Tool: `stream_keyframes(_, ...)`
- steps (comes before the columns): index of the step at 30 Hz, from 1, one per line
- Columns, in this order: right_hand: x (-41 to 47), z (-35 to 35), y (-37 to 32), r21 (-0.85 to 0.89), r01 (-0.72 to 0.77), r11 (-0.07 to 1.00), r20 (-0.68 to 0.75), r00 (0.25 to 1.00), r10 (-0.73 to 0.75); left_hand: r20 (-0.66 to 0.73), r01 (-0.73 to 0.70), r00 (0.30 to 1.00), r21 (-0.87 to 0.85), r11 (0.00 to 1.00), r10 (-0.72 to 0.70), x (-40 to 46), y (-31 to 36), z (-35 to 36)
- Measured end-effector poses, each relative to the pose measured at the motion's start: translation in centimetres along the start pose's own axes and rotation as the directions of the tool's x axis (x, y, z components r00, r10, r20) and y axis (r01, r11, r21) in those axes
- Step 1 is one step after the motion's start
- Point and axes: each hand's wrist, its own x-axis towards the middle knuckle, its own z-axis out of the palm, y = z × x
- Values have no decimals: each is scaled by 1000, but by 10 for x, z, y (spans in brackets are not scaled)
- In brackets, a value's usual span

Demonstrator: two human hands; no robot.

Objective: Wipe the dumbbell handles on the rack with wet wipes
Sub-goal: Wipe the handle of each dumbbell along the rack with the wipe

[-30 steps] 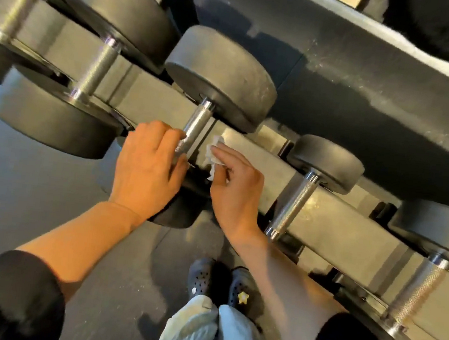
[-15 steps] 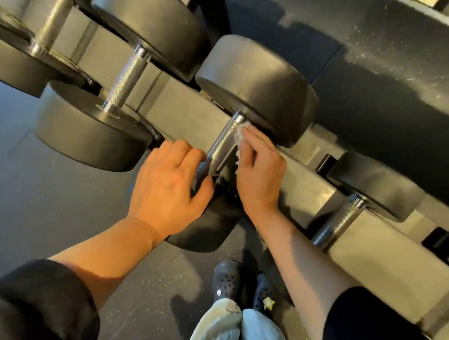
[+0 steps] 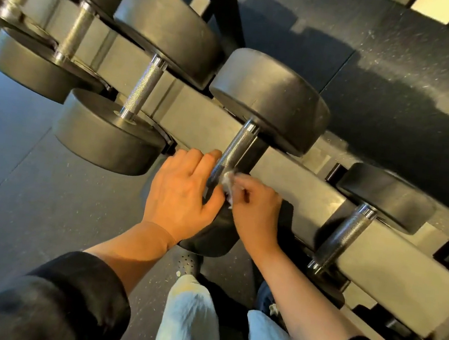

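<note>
The person is wiping the shiny handle (image 3: 233, 154) of the middle dumbbell on the rack (image 3: 295, 178). The right hand (image 3: 257, 212) pinches a little white wet wipe (image 3: 227, 182) w/ curled fingers and holds it against the low end of that handle. The left hand (image 3: 178, 195) lies over the dumbbell's near black weight (image 3: 210, 238), fingers curled at the handle's bottom end at about 9 o'clock from the wipe (it looks like it steadies the dumbbell). The two hands are close together, nearly touching, one on each side of the bar.

So the step in hand, I think: rubbing this one handle. The wipe is only at the bottom part now, so the top part near the far round weight (image 3: 270, 99) may need a rub too.

Other handles wait. One (image 3: 143, 90) sits at about 10 o'clock from the hands, another (image 3: 344, 234) at about 3 o'clock, and a blurry one (image 3: 74, 32) far off at 10 o'clock.

Next move, I guess: slide the wipe up the bar and turn it round the bar, so the bumpy metal gets clean all round. Then go to a neighbor handle. The wipe is small and scrunched, so it may need opening up or swapping soon. Can't tell how wet it is.
</note>
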Motion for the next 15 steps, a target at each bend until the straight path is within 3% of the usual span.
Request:
stream_keyframes(3,15,-4,-8,-12,105,994,-182,978,-106,7,10,1000,-8,1000,-10,-1,-1,0)
stream_keyframes(5,27,-5,-17,5,111,994,-172,979,-109,19,14,1000,-22,1000,-14,-1,-1,0)
stream_keyframes(9,28,6,-17,-152,158,976,-130,975,-179,32,19,999,-72,997,-16,-1,-2,-1)
stream_keyframes(13,10,15,-10,-77,22,997,25,999,-20,-16,16,1000,-134,991,-19,-2,-4,1)
stream_keyframes(15,6,15,-10,-165,-47,985,60,997,57,-34,-4,999,-168,986,-1,-2,-6,2)
